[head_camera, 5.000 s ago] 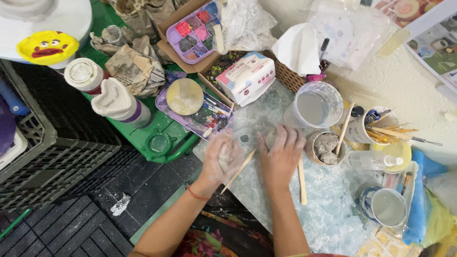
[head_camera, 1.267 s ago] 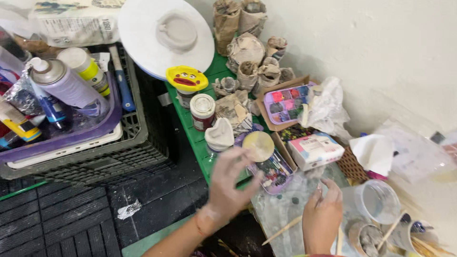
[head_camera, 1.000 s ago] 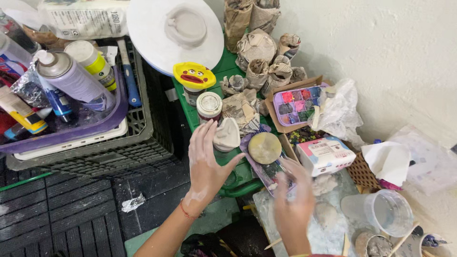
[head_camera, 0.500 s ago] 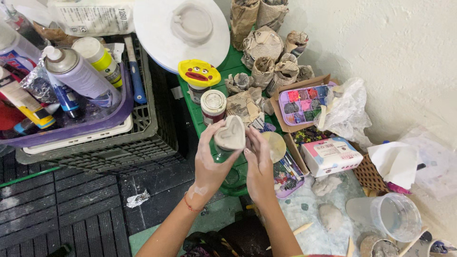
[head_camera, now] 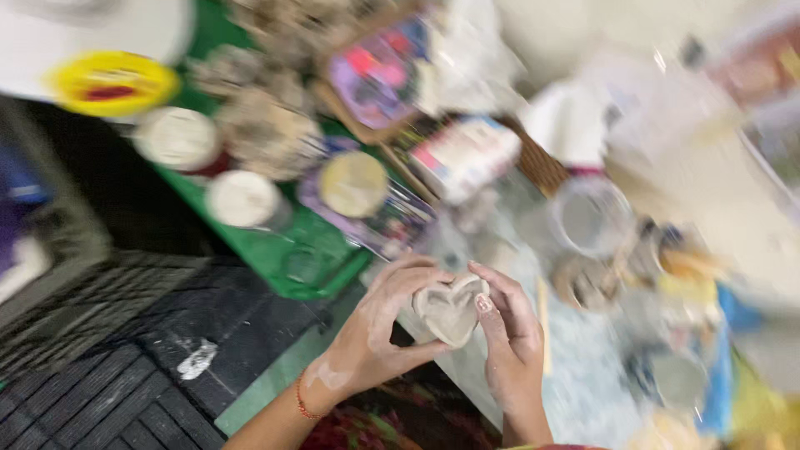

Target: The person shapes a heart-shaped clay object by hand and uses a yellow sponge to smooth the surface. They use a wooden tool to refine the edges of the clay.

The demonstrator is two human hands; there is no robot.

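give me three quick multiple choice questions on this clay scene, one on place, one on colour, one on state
1. Where is the pale heart-shaped clay dish?
A. on the green tray
B. between both hands
C. on the black floor mat

2. What colour is the band on the left wrist?
A. red
B. blue
C. white

3. How is the dish held?
A. by the left hand alone
B. lying untouched
C. cupped by the left hand and right hand

Answers: 1 B, fingers wrap it on both sides; 2 A, a thin red band shows; 3 C, both hands touch it.

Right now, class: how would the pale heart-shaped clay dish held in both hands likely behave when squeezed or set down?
The heart-shaped clay dish looks thin-walled, so probably fragile. Both hands cup it, suggesting careful handling. Its powdery residue on the left hand hints at a non-slippery surface.
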